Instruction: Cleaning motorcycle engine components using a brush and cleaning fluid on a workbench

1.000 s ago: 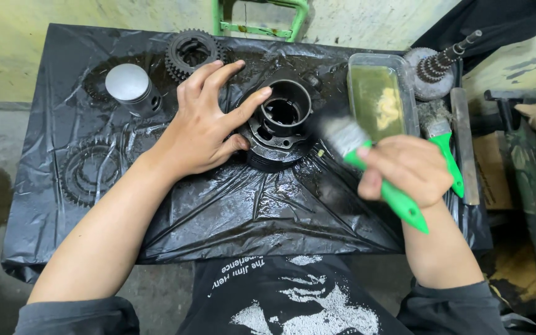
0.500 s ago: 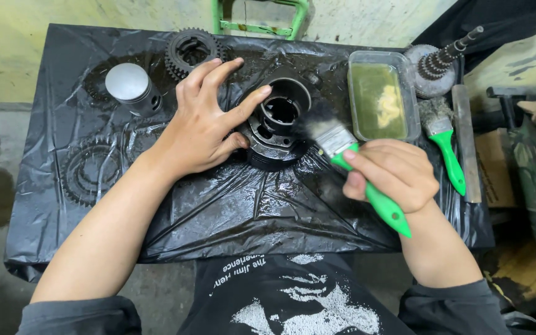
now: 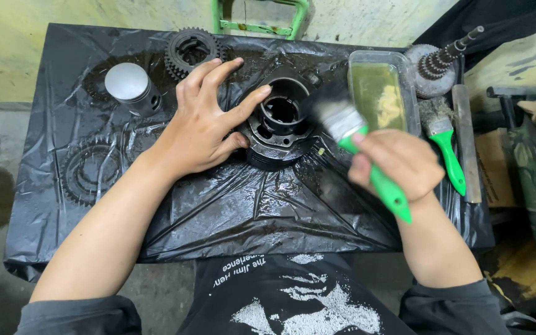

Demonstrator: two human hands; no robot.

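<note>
Left hand (image 3: 203,127) lies spread, steadying the heavy, oily-slick cylinder (image 3: 278,124); right hand (image 3: 398,162) grips the green-handled brush (image 3: 367,158) beside it.

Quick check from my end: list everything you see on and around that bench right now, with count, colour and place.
Cylinder part: 1, black and oily, centre of the bench.
Plastic sheet: 1, black and wet, covering the bench.
Piston: 1, silver-grey, back left.
Gears: 2, dark; one at back centre-left, one at left.
Tray: 1, clear with yellowish-green liquid, back right.
Geared shaft: 1, grey, far back right.
Spare brush: 1, green handle, right of the tray.
Flat bar: 1, grey, right edge.
Frame: 1, green, behind the bench.
Held brush: 1, green handle, bristles at the cylinder part.
Left hand: resting on the cylinder part.
Right hand: gripping the held brush.
</note>
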